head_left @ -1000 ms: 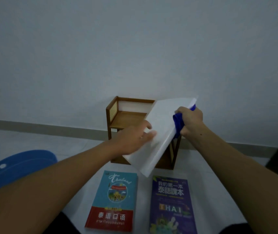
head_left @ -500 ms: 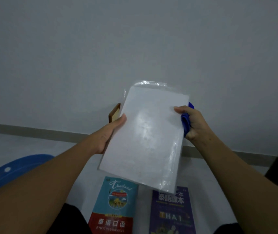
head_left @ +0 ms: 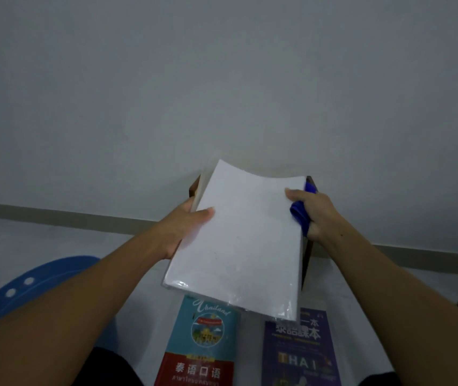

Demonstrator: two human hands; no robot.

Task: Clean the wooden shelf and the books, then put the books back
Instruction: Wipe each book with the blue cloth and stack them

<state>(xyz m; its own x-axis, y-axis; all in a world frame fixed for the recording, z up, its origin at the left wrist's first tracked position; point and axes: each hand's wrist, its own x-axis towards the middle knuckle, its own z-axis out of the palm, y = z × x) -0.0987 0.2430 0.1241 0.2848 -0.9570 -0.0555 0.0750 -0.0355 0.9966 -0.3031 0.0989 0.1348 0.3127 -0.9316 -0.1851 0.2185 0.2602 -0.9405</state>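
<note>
Grey wall behind; wrapped white book (head_left: 239,240) now flatter, wipe-ready; left hand (head_left: 177,227) and right hand (head_left: 315,213), with blue cloth (head_left: 300,217), pinch its edges.

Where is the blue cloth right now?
In the head view the blue cloth is right of centre, bunched in the right hand against the right edge of the white book, in front of the wooden shelf.

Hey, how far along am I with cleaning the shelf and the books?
Done: three books are off the wooden shelf; I cannot tell whether anything has been wiped. In hand: the left hand and right hand hold the white plastic-wrapped book, and the right also grips a blue cloth. Left: the teal Thailand book and purple Thai textbook lie on the floor; all must go back.
</note>
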